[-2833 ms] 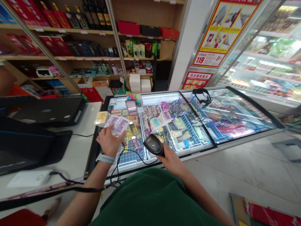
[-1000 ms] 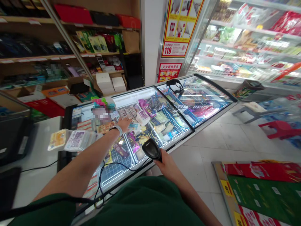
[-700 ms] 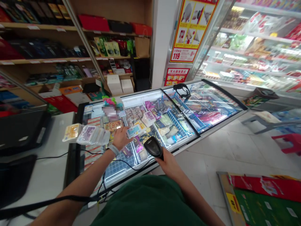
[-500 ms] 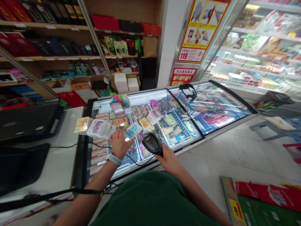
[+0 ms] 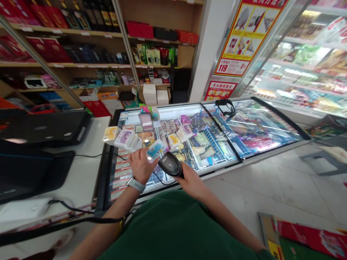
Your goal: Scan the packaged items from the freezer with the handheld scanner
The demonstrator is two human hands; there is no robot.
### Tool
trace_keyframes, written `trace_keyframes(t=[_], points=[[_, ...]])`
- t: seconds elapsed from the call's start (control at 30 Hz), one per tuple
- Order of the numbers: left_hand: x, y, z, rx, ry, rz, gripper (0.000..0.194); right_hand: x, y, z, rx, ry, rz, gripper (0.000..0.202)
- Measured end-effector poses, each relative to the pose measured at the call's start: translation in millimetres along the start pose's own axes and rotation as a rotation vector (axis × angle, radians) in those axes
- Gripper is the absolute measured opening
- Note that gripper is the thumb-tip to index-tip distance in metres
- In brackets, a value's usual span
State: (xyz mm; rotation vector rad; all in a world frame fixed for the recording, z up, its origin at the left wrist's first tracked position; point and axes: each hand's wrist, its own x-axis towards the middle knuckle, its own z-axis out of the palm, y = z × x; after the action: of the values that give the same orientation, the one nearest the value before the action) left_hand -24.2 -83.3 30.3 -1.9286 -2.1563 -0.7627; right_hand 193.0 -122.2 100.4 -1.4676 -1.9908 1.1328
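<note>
Blue-label pack (image 5: 156,149) has moved nearer barcode scanner (image 5: 170,164), pinched in L hand (image 5: 141,167); R hand (image 5: 191,180) grips scanner; glass-top freezer (image 5: 225,169) below, shelves (image 5: 96,34) behind.

- Scanner (image 5: 170,164): black, with a small pale mark on top.
- Package under the scanner's nose side (image 5: 155,149): blue and white label.
- Package beyond the scanner (image 5: 173,141): orange-yellow and white.
- Stacked packages (image 5: 125,138): purple on white.
- Package at the stack's left (image 5: 110,134): yellow-orange on a pale ground.
- Watch strap (image 5: 136,184): pale grey.
- Shirt (image 5: 173,227): plain dark green.
- Wire basket (image 5: 216,142): blue grid.
- Poster (image 5: 238,39): yellow panels, red border, red "119" on white.
- Surface at left (image 5: 86,169): off-white.
- Floor (image 5: 230,202): light grey tiles, darker seams.
</note>
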Motion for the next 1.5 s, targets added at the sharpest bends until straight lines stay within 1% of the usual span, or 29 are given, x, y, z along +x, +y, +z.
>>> trace_keyframes(t=[0.1, 0.23, 0.37, 0.5, 0.6, 0.7, 0.87, 1.1, 1.2, 1.3, 1.4, 1.5], points=[[-1.3, 0.3, 0.5, 0.017, 0.017, 0.012, 0.054, -1.5, 0.9, 1.1, 0.004, 0.0, -0.016, 0.026], [-2.5, 0.9, 1.4, 0.02, 0.003, 0.001, 0.054, -2.2, 2.8, 3.2, 0.005, -0.002, -0.043, 0.026], [-2.7, 1.8, -0.3, 0.008, -0.003, 0.002, 0.055, -1.6, 2.5, 4.6, 0.001, -0.012, -0.033, 0.027], [-2.0, 0.1, 2.6, -0.011, -0.037, -0.047, 0.055, 0.3, 2.0, 4.8, 0.018, -0.009, -0.021, 0.027], [-1.3, -7.8, 15.7, -0.025, -0.099, -0.145, 0.059, 1.5, 3.9, 4.5, 0.023, -0.003, 0.001, 0.027], [-0.6, -21.3, 36.9, -0.005, -0.178, -0.24, 0.062, 1.7, 7.7, 3.8, 0.019, 0.004, -0.001, 0.026], [2.1, -40.2, 70.0, 0.018, -0.257, -0.286, 0.058, 0.2, 12.4, -0.2, 0.014, 0.014, 0.019, 0.023], [12.3, -46.6, 101.7, 0.085, -0.338, -0.36, 0.061, -2.8, 18.7, -5.9, 0.007, 0.046, 0.057, 0.023], [15.4, -45.8, 110.3, 0.101, -0.363, -0.371, 0.062, -3.5, 21.4, -8.0, 0.002, 0.051, 0.071, 0.021], [13.4, -43.6, 112.4, 0.102, -0.372, -0.345, 0.066, -4.4, 24.0, -10.4, 0.005, 0.062, 0.083, 0.021], [6.8, -41.1, 110.1, 0.095, -0.356, -0.289, 0.069, -5.8, 27.6, -12.5, 0.026, 0.082, 0.097, 0.021], [3.4, -38.1, 108.9, 0.075, -0.345, -0.199, 0.063, -7.3, 32.6, -14.5, 0.046, 0.105, 0.123, 0.023]])
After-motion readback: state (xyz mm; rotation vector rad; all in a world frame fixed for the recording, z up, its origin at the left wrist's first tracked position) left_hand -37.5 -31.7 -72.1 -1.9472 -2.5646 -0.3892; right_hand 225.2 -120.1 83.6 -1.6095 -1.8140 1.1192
